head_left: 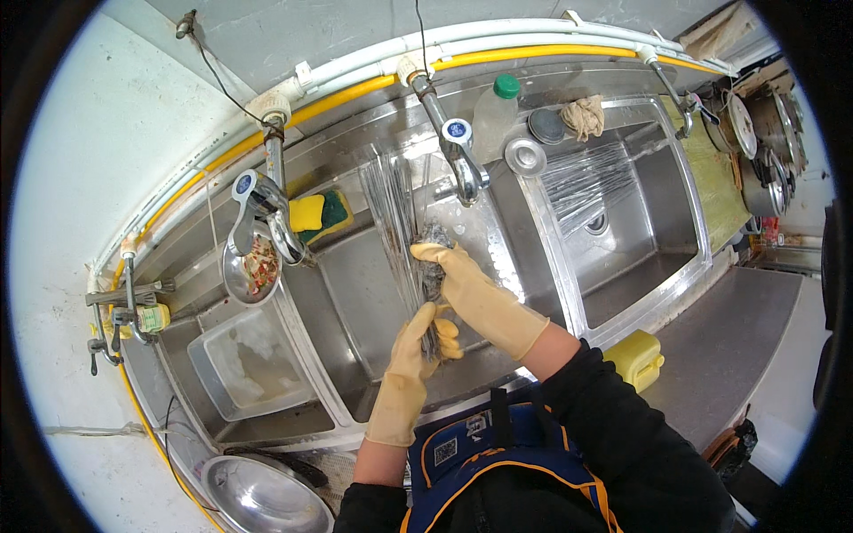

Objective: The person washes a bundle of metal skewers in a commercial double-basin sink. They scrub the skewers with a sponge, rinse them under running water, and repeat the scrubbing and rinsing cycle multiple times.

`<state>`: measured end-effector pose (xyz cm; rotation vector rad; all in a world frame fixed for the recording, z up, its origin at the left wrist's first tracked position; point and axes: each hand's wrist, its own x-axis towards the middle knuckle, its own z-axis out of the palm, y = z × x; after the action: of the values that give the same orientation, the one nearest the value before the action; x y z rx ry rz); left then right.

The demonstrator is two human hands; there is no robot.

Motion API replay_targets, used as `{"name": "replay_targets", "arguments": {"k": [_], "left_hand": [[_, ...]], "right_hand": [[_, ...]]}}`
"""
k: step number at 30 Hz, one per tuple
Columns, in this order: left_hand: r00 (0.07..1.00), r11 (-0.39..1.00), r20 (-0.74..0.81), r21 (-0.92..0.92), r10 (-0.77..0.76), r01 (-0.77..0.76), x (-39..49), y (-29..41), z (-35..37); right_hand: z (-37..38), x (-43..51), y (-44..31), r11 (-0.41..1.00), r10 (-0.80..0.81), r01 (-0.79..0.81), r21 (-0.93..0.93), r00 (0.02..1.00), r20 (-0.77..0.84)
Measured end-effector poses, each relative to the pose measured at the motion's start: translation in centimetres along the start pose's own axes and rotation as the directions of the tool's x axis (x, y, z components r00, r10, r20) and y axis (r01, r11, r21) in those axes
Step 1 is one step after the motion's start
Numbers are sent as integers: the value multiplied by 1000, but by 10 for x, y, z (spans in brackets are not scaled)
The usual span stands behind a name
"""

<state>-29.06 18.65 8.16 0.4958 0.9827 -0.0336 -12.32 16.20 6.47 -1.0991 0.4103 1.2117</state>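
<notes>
Both my hands wear pale yellow rubber gloves. My left hand (426,340) grips the lower end of a bundle of thin metal skewers (393,213), which fans out away from me over the middle sink basin (346,286). With my right hand (463,276) I hold a grey steel wool scrubber (434,233) against the right side of the bundle. Part of the scrubber is covered by the right glove. More metal skewers (586,183) lie spread in the right sink basin (656,213), near its drain.
Chrome taps (460,163) overhang the sinks. A metal bowl of food scraps (256,266) and sponges (323,213) sit left. Behind stands a green-capped bottle (496,116). A plastic tub (253,366) occupies the left basin. A yellow jerrycan (633,360) stands right; a metal basin (263,493) lies front left.
</notes>
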Motion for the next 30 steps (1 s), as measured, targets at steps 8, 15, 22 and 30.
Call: {"name": "replay_targets", "arguments": {"k": [8, 15, 22, 30], "left_hand": [[993, 982, -120, 191, 20, 4, -13, 12, 21], [993, 994, -116, 112, 23, -10, -5, 8, 21], [981, 998, -192, 56, -5, 16, 2, 7, 17], [987, 989, -82, 29, -139, 142, -3, 22, 29]], "right_hand": [[-10, -29, -21, 980, -146, 153, -123, 987, 70], [-21, -59, -18, 987, 11, 31, -161, 967, 254], [-8, -33, 2, 847, 77, -85, -525, 996, -36], [-13, 29, -14, 663, -20, 94, -743, 994, 107]]}}
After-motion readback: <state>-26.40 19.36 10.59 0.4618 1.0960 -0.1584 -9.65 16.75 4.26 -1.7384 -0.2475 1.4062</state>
